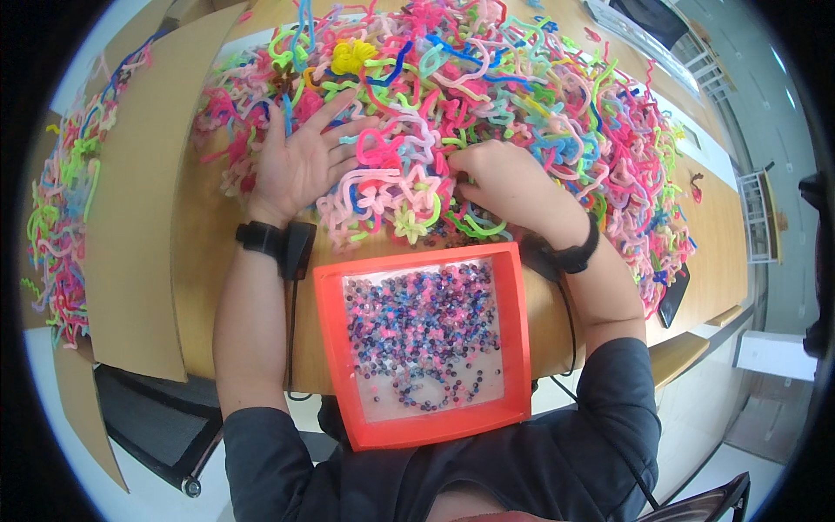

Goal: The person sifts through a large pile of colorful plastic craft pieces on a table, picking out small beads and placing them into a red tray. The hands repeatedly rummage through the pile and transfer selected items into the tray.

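Note:
A large heap of bent, colourful pipe cleaners (456, 98) covers the table before me. My left hand (306, 153) lies palm up with fingers spread at the heap's left part, its fingertips beside a pink pipe cleaner loop (380, 149). Reaching into the front of the heap, my right hand (492, 176) has its fingers curled; whether they pinch anything is hidden. Between the hands are pale pink pipe cleaners and a pale yellow-green pipe cleaner flower (409, 222). Nearer my body, a red-orange square tray (522, 339) holds many small pink, blue and dark beads (430, 313).
A cardboard box (140, 196) stands at the left, with more pipe cleaners (72, 215) beyond its flap. A dark flat device (674, 297) lies at the table's right edge. Black cables (291, 339) run down from both wrists. A chair (156, 424) is at the lower left.

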`<state>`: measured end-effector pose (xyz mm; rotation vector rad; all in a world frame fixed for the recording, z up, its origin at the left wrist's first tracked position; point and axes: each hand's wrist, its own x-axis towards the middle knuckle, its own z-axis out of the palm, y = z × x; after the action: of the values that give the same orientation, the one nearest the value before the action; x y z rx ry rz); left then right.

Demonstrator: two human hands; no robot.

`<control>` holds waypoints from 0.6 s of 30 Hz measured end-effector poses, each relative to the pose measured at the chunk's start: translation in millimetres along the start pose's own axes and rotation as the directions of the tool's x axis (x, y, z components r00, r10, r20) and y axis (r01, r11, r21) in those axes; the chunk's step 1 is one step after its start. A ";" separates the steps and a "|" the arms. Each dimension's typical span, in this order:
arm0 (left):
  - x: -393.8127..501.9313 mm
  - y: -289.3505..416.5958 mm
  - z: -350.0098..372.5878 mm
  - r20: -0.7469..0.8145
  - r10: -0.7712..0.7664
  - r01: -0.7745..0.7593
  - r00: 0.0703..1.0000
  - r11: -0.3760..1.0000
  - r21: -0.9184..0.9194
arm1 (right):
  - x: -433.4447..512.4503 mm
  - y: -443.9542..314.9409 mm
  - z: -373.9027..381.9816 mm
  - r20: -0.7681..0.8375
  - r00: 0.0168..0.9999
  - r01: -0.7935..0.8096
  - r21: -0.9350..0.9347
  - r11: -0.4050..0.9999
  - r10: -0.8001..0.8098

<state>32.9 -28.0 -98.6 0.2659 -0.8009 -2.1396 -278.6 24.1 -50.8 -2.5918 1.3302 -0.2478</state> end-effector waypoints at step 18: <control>0.3 0.7 -10.6 0.109 -0.022 0.031 0.994 0.996 -0.079 | -65.7 -81.5 -42.9 0.379 0.861 0.319 0.119 0.940 -0.340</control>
<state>37.8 -33.4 -106.4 0.1196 -0.7738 -2.2211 -263.6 118.9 9.0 -2.6244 0.7290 0.1827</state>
